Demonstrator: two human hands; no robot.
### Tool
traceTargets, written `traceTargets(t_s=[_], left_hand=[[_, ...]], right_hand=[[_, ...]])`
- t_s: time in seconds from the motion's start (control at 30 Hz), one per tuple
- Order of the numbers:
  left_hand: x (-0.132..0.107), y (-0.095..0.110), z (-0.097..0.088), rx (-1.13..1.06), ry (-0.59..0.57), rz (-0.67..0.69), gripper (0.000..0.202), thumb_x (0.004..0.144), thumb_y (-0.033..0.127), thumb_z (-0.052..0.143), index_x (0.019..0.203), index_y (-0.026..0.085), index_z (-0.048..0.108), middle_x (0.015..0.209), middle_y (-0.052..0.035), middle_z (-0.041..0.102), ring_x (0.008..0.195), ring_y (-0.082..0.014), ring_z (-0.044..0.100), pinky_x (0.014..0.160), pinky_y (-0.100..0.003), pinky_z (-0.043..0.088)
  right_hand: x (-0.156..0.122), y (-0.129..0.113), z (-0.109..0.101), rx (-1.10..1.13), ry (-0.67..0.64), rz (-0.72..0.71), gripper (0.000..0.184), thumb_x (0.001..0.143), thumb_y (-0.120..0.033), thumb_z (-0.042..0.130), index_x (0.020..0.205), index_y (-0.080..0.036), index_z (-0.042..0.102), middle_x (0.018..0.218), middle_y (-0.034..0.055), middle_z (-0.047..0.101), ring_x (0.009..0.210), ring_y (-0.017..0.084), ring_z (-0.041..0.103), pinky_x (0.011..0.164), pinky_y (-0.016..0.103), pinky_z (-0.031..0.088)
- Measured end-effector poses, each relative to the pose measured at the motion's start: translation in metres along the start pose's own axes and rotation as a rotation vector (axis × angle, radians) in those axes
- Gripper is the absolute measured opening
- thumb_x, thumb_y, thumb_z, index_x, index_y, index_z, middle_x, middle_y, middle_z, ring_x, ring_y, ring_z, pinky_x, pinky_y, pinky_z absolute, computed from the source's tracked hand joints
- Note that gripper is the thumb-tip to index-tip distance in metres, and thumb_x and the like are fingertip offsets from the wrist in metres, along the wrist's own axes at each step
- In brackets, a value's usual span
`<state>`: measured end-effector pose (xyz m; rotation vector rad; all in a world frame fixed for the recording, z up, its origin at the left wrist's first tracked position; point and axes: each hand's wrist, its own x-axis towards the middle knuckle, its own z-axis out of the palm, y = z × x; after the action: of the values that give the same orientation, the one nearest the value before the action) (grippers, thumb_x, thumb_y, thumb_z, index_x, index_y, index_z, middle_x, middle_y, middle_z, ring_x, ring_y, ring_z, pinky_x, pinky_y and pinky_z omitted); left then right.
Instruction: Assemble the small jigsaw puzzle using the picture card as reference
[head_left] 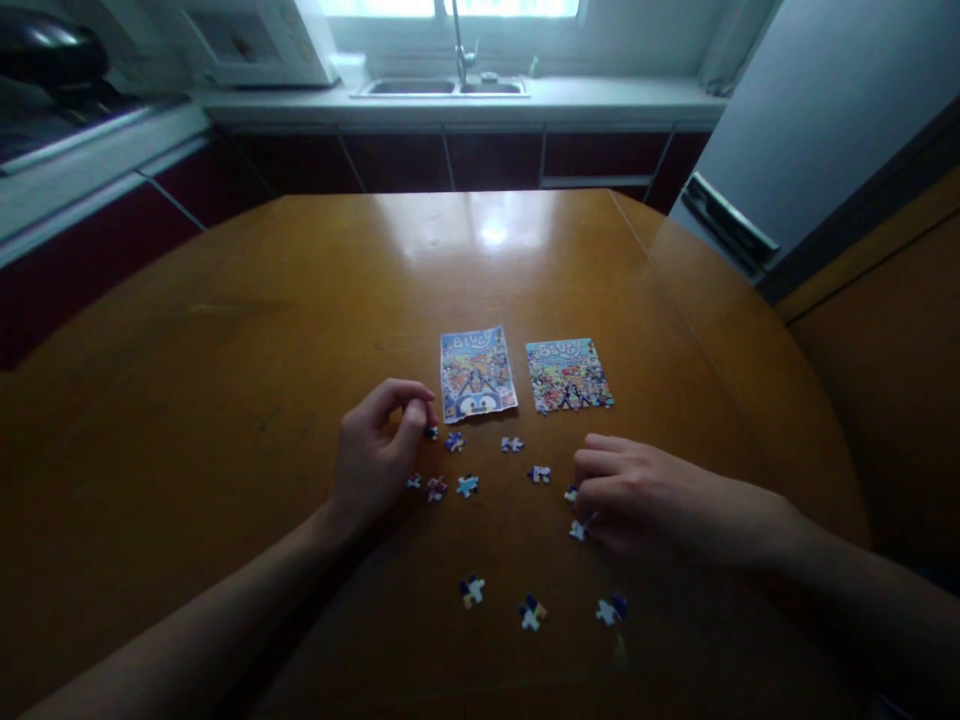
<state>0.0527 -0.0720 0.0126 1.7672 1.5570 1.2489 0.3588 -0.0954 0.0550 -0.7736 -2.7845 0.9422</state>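
Reaching among loose jigsaw pieces [467, 486] on a wooden table [337, 300], the left hand [379, 440] curls thumb and fingers close together; the right hand [634, 490] bends its fingers down beside pieces at right. Whether either pinches one, I cannot tell. Pieces lie spaced out, presumably so each shows singly. Farther off, a printed sheet [478, 375] lies left of a joined puzzle section [568, 375], both upright to the person, probably for comparing.
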Motion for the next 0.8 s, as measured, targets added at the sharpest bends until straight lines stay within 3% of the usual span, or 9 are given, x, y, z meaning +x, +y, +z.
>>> traceTargets(t_s=[0.2,0.33,0.8], left_hand=[[0.0,0.001,-0.001,-0.005,-0.004,-0.009,0.011,0.09,0.027,0.056,0.087,0.021,0.065,0.071,0.0014,0.065,0.066,-0.0146,0.063,0.066,-0.028,0.049],[0.0,-0.002,-0.001,0.011,-0.003,-0.026,0.01,0.09,0.027,0.057,0.087,0.021,0.066,0.072,0.0018,0.066,0.068,-0.0145,0.063,0.066,-0.027,0.049],[0.003,0.007,-0.002,0.039,-0.012,-0.058,0.012,0.09,0.025,0.056,0.084,0.02,0.065,0.069,0.0022,0.064,0.063,-0.0124,0.062,0.061,-0.023,0.051]], right_hand=[[-0.018,0.047,-0.033,-0.075,0.272,0.168,0.009,0.091,-0.028,0.065,0.088,-0.02,0.069,0.095,0.007,0.063,0.091,0.02,0.055,0.079,0.033,0.045],[-0.025,0.073,-0.042,-0.199,0.33,0.264,0.005,0.086,-0.025,0.069,0.084,-0.02,0.07,0.091,0.0072,0.063,0.088,0.021,0.055,0.078,0.034,0.045],[-0.009,0.077,-0.029,-0.227,0.31,0.259,0.008,0.09,-0.022,0.065,0.085,-0.02,0.071,0.088,0.0062,0.061,0.086,0.02,0.053,0.075,0.031,0.044]])
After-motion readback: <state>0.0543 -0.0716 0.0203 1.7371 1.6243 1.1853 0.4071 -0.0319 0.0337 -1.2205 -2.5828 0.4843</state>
